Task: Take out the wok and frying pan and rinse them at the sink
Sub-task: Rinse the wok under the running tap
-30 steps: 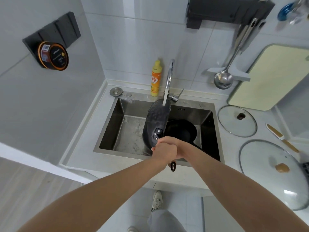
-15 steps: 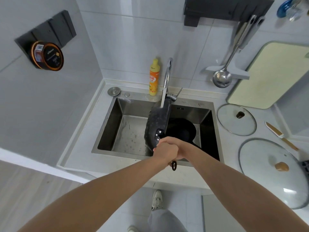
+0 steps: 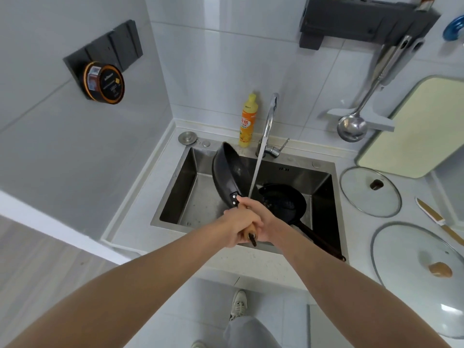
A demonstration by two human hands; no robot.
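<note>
A black wok (image 3: 226, 172) with a wooden handle is held tilted on its side over the steel sink (image 3: 173, 194), its inside facing right. My left hand (image 3: 238, 226) and my right hand (image 3: 261, 217) both grip its handle, one against the other. Water runs from the tap (image 3: 270, 116) in a thin stream just right of the wok. A black frying pan (image 3: 286, 202) lies in the sink's right half, its long dark handle resting over the front rim.
A yellow dish soap bottle (image 3: 248, 121) stands behind the sink. Two glass lids (image 3: 370, 192) (image 3: 421, 275) and a knife (image 3: 439, 222) lie on the counter to the right. A ladle (image 3: 351, 126) hangs on the wall beside a pale cutting board (image 3: 421, 126).
The wok has been rotated from showing its underside to showing its inside and swung left of the water stream. Both hands stay on the handle.
</note>
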